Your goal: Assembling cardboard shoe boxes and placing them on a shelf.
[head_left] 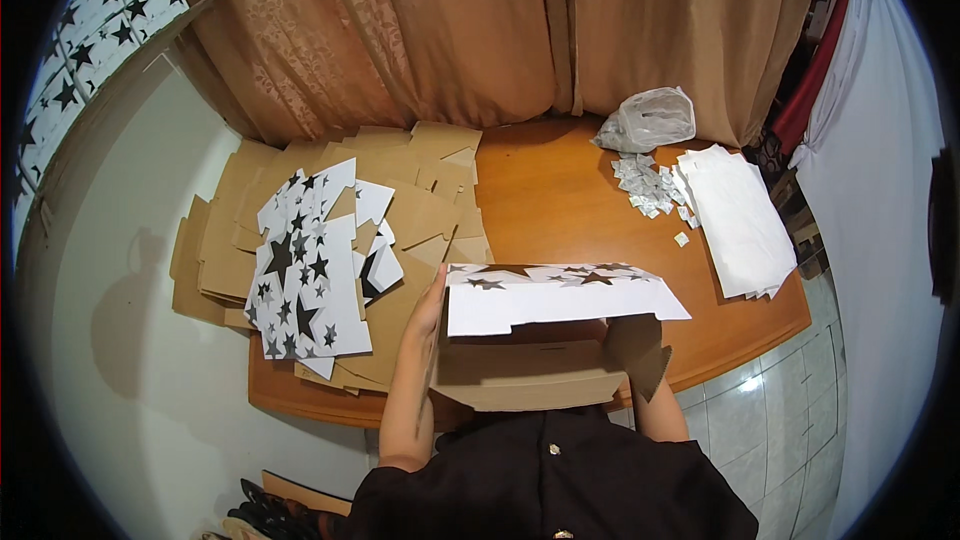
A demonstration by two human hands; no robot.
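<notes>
A: So how far along is this thing? I see a cardboard box [530, 372] between the two hands, star print on its upper face

B: Partway, I'd say — the walls are bent up into a box shape, but the white flap [560, 308] along the near side isn't tucked and the front gapes open. Closing that up looks like what's left on this one. Out past the left hand [431, 308] there's a heap of flat brown cardboard [225, 235] with star-printed pieces [300, 275] on top, none folded up

A: And the grip?

B: Left is wrapped on the box's left wall, thumb near the top corner. The right forearm [662, 420] runs up to the other side, but that hand is lost behind the side panel — can't tell how its fingers sit

A: Anything else murky?

B: Beyond the right side, small pale packets [640, 185] lie by a plastic bag [657, 118] and white sheets [738, 225]; can't make out what's in the packets. Far off to the upper left, a star-printed stack [110, 5] is cut off by the lens rim
</notes>
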